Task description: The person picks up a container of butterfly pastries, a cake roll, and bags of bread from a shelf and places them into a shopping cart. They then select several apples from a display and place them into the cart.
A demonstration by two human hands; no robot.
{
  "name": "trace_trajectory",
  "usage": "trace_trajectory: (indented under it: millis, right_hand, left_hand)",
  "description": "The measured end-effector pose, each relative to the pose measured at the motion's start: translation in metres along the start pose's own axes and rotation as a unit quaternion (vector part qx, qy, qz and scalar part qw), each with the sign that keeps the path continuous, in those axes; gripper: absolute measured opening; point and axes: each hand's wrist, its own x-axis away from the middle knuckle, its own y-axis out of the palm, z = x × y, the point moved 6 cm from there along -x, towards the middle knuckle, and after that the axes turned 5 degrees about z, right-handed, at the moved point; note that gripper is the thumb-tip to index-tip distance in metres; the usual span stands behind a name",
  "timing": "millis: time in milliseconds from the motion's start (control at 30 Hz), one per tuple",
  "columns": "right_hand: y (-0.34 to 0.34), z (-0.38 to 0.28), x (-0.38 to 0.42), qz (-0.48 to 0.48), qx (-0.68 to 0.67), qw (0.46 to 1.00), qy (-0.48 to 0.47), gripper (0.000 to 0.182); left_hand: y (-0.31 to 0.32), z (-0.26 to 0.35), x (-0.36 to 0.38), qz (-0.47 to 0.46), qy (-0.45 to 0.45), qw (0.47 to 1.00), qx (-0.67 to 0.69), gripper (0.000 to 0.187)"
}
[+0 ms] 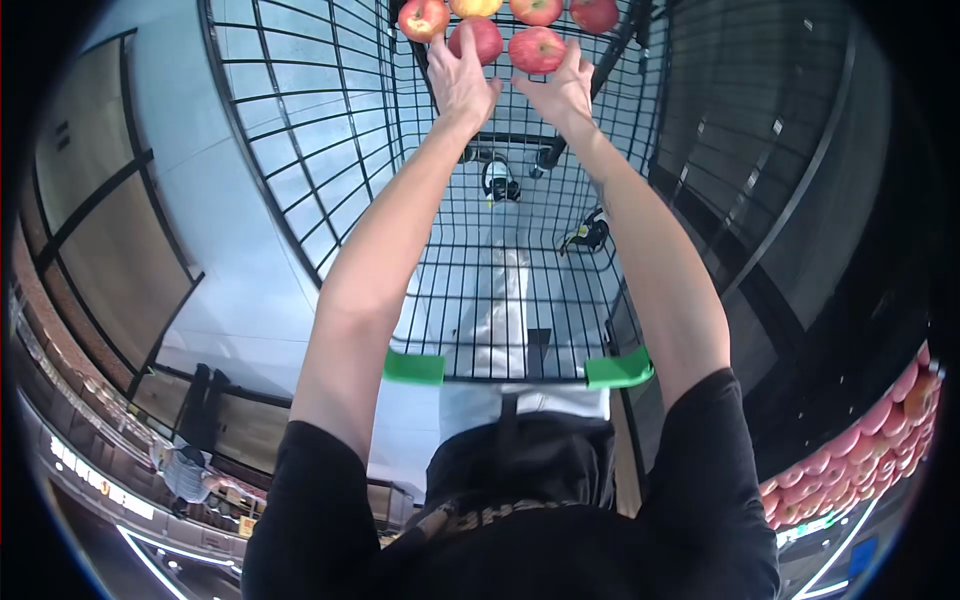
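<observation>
At the far end of the shopping cart [463, 265], my left hand [462, 84] has its fingers curved over a dark red apple [482, 40]. Just to the right, my right hand [561, 90] grips a red-streaked apple [536, 48], with the thumb low on the near side and the fingers at its right. Beyond both hands lies a row of more fruit: a red and yellow apple [422, 18], a yellow one [475, 6], a red one [536, 9] and a darker red one [595, 13]. The undersides of the held apples are partly hidden.
Two green handle pieces [415, 368] flank the cart's near edge. Black wire walls rise on both sides. Heaped apples [850, 455] fill a display at the lower right. A person in a grey top [183, 474] is at the lower left. Pale floor [235, 225] shows left of the cart.
</observation>
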Motion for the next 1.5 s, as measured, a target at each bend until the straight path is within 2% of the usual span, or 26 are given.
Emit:
trace_trajectory:
  millis: [100,167,200,233,267,300,333,467,500,533,567,600,633,733,800,833,933,1000,1067,1167,1200,1267,1367,1400,1433,1500]
  right_hand:
    - [-0.056,-0.012,0.084,0.048,-0.026,0.993,-0.105,0.070]
    - [-0.112,-0.021,0.158,0.070,-0.094,0.977,-0.180,0.049]
    - [-0.142,-0.021,0.194,0.044,-0.153,0.970,-0.186,0.040]
    - [-0.176,-0.016,0.234,0.080,-0.168,0.959,-0.213,0.031]
    - [-0.208,-0.006,0.274,0.074,-0.194,0.959,-0.192,0.025]
    - [-0.236,0.010,0.312,0.076,-0.198,0.965,-0.157,0.021]
    - [-0.256,0.036,0.350,0.085,-0.203,0.971,-0.097,0.018]
    - [-0.298,0.142,0.452,0.019,-0.225,0.973,0.054,0.021]
    - [-0.315,0.159,0.463,0.013,-0.222,0.974,0.045,0.023]
    - [-0.326,0.176,0.469,0.020,-0.220,0.974,0.050,0.023]
    - [-0.344,0.187,0.473,0.049,-0.221,0.973,0.049,0.023]
    - [-0.363,0.197,0.473,0.078,-0.220,0.971,0.044,0.023]
    - [-0.378,0.205,0.471,0.107,-0.227,0.968,0.022,0.022]
    - [-0.420,0.224,0.469,0.173,-0.249,0.953,-0.028,0.021]
    - [-0.447,0.230,0.476,0.210,-0.267,0.940,-0.038,0.021]
    - [-0.463,0.233,0.480,0.238,-0.279,0.929,-0.047,0.021]
    - [-0.499,0.232,0.493,0.277,-0.292,0.913,-0.065,0.018]
    - [-0.514,0.232,0.495,0.284,-0.301,0.907,-0.079,0.014]
    - [-0.533,0.227,0.497,0.299,-0.294,0.901,-0.114,0.013]
    - [-0.558,0.226,0.495,0.342,-0.276,0.886,-0.147,0.013]
    - [-0.568,0.226,0.494,0.366,-0.261,0.881,-0.148,0.012]
    - [-0.587,0.225,0.489,0.404,-0.239,0.871,-0.145,0.012]
    - [-0.615,0.222,0.470,0.440,-0.270,0.850,-0.107,0.013]
    - [-0.625,0.218,0.462,0.456,-0.271,0.843,-0.090,0.013]
    - [-0.636,0.214,0.454,0.477,-0.259,0.836,-0.083,0.014]
    - [-0.652,0.212,0.430,0.522,-0.245,0.815,-0.056,0.015]
  left_hand:
    - [-0.028,0.024,0.024,-0.032,-0.013,0.998,0.054,0.093]
    - [-0.036,0.043,0.049,-0.047,0.039,0.991,0.117,0.080]
    - [-0.032,0.048,0.065,-0.163,-0.033,0.980,0.113,0.065]
    - [-0.029,0.061,0.084,-0.272,-0.062,0.944,0.176,0.052]
    - [-0.028,0.070,0.112,-0.260,-0.003,0.926,0.274,0.045]
    - [-0.074,0.124,0.131,-0.324,0.011,0.905,0.276,0.041]
    - [-0.087,0.149,0.153,-0.327,0.040,0.899,0.290,0.037]
    - [-0.111,0.231,0.242,-0.429,-0.018,0.828,0.360,0.042]
    - [-0.099,0.235,0.260,-0.443,0.002,0.843,0.303,0.048]
    - [-0.093,0.245,0.276,-0.460,-0.017,0.831,0.313,0.055]
    - [-0.103,0.270,0.282,-0.422,0.055,0.876,0.226,0.057]
    - [-0.080,0.254,0.285,-0.373,0.054,0.890,0.255,0.051]
    - [-0.078,0.253,0.285,-0.371,-0.003,0.895,0.248,0.046]
    - [-0.083,0.263,0.282,-0.348,0.019,0.929,0.123,0.044]
    - [-0.095,0.274,0.281,-0.291,0.117,0.949,-0.006,0.050]
    - [-0.100,0.278,0.285,-0.307,0.111,0.945,-0.024,0.058]
    - [-0.094,0.273,0.275,-0.374,0.076,0.913,-0.143,0.060]
    - [-0.119,0.311,0.271,-0.379,0.085,0.892,-0.233,0.063]
    - [-0.121,0.334,0.252,-0.386,0.127,0.889,-0.210,0.064]
    - [-0.165,0.450,0.245,-0.398,0.148,0.899,-0.104,0.053]
    - [-0.146,0.452,0.226,-0.427,0.194,0.883,-0.023,0.049]
    - [-0.181,0.549,0.239,-0.524,0.165,0.827,0.120,0.037]
    - [-0.230,0.663,0.246,-0.612,0.234,0.709,0.263,0.029]
    - [-0.243,0.693,0.243,-0.598,0.243,0.713,0.275,0.028]
    - [-0.237,0.711,0.228,-0.547,0.313,0.710,0.316,0.026]
    - [-0.239,0.757,0.200,-0.366,0.486,0.756,0.240,0.027]
